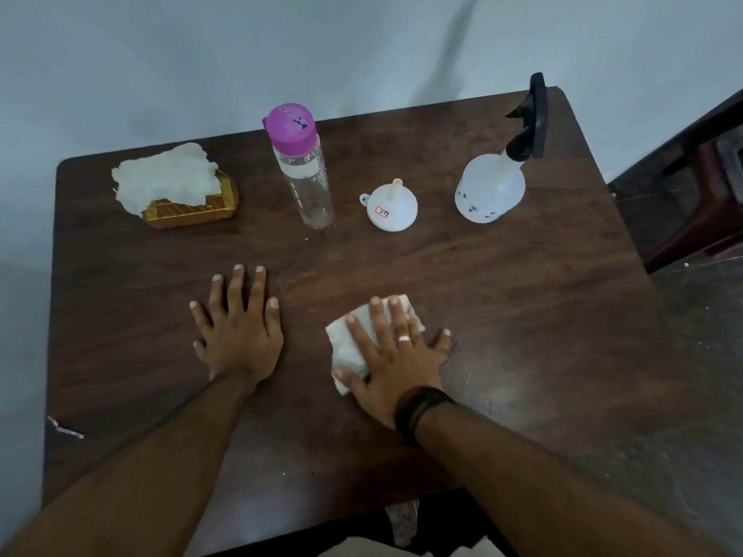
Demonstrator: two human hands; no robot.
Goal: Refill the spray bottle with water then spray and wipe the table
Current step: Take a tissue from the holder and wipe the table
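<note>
Right hand (396, 365) flat on crumpled tissue (354, 343)

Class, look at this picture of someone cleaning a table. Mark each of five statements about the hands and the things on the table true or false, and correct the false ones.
1. The right hand presses a white paper towel flat on the table. True.
2. The left hand holds the spray bottle. False: it lies flat and empty on the table; the spray bottle stands apart at the far right.
3. The funnel sits in the spray bottle's neck. False: it rests upside down on the table, between the two bottles.
4. The water bottle has a purple cap on. True.
5. A pile of tissues lies on a yellow holder at the far left. True.
</note>
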